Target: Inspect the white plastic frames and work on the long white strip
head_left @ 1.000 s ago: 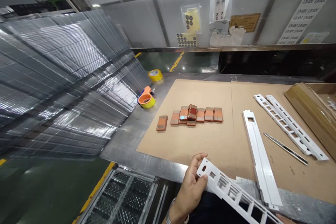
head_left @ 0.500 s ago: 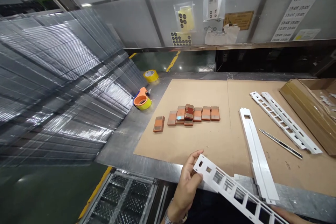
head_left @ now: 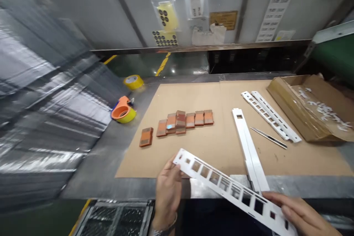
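Note:
A long white slotted metal strip (head_left: 240,194) slants across the front of the table, raised above its edge. My left hand (head_left: 168,188) grips its upper left end between thumb and fingers. Its lower right end is pinched by my right hand (head_left: 297,210). Just beyond, a solid white metal bar (head_left: 250,151) lies on the cardboard sheet (head_left: 210,147), partly covered by the strip at its near end. Farther right rest two more white slotted strips (head_left: 272,116), side by side, with a thin pen-like tool (head_left: 269,137) near them.
Several small orange-brown blocks (head_left: 190,120) lie in a row on the cardboard, with one apart (head_left: 146,137). An orange tape dispenser (head_left: 123,110) and a yellow tape roll (head_left: 133,82) stand left. An open cardboard box (head_left: 301,118) at right holds small white pieces (head_left: 326,110).
The view has swung right, showing more of the box. The slotted strip has come up more fully into view, and my right hand now shows clearly on its end.

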`<action>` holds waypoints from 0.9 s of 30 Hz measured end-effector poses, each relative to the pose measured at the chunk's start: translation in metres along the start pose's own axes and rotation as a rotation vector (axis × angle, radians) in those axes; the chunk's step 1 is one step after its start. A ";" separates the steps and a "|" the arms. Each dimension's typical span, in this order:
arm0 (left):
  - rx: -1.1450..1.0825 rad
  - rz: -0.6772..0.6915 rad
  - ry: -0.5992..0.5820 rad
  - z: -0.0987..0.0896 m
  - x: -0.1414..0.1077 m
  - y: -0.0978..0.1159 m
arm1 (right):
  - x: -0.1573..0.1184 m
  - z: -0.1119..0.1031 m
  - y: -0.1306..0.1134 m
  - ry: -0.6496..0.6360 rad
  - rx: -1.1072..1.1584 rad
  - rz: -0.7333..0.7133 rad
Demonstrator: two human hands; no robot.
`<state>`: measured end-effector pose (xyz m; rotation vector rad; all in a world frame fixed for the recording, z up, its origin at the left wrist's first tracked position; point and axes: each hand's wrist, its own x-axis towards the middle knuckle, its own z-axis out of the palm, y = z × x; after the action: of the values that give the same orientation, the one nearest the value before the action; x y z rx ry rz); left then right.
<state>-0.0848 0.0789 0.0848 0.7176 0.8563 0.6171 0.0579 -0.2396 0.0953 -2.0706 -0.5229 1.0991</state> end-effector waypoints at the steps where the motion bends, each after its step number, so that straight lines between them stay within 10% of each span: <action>1: -0.003 0.006 0.034 -0.002 0.002 0.002 | 0.002 0.003 -0.005 0.023 0.145 0.004; 8: 0.049 0.015 0.197 -0.004 0.008 0.006 | 0.019 0.020 -0.029 -0.002 0.925 -0.228; 27: 0.106 0.016 0.205 -0.001 0.005 0.005 | 0.014 0.016 -0.034 0.081 1.057 -0.222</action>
<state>-0.0835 0.0859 0.0858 0.7661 1.0799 0.6710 0.0519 -0.2024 0.1074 -1.0896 -0.0654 0.8655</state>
